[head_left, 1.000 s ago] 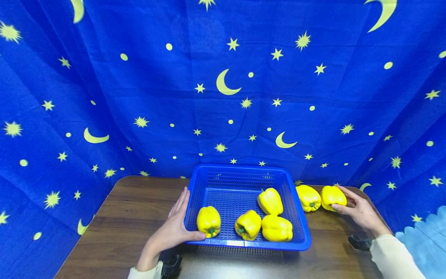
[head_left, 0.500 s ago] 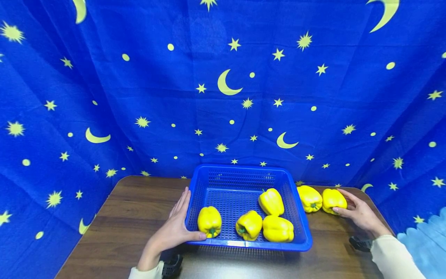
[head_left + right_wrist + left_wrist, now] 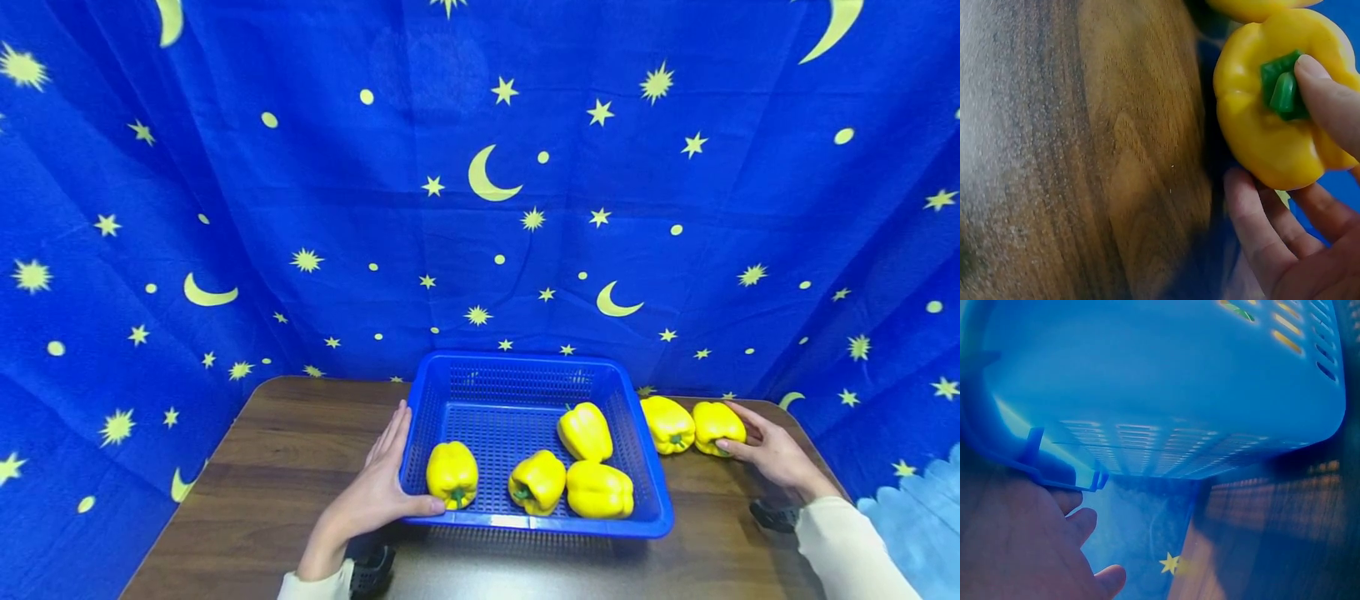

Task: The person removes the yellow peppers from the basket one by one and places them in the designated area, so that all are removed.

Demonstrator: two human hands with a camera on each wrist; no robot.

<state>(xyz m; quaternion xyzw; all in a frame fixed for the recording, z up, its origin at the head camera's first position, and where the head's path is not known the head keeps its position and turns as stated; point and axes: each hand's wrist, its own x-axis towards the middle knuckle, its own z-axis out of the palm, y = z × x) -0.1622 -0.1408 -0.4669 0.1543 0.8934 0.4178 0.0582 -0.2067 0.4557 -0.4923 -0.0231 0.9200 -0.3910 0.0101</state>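
Observation:
My left hand (image 3: 375,492) rests against the left side of a blue plastic basket (image 3: 525,523), its fingers straight along the outer wall and its thumb on the front rim. The left wrist view shows the hand (image 3: 1029,544) beneath the basket's rim. At the table's far right my right hand (image 3: 780,454) holds a yellow bell pepper (image 3: 716,425). In the right wrist view the thumb presses by the pepper's (image 3: 1247,131) green stem and the fingers lie around its side. Just left of it, another yellow bell pepper (image 3: 666,423) sits beside the basket.
Inside the basket lie several yellow bell peppers: one at the left (image 3: 452,471), the others, such as this pepper (image 3: 598,490), towards the right. The wooden table (image 3: 247,492) ends at a blue star-patterned curtain (image 3: 360,208). Light blue fabric (image 3: 918,525) hangs at the right.
The camera view has shifted slightly. Both hands stay where they were, the left on the basket and the right at the bell pepper; the peppers have not visibly moved.

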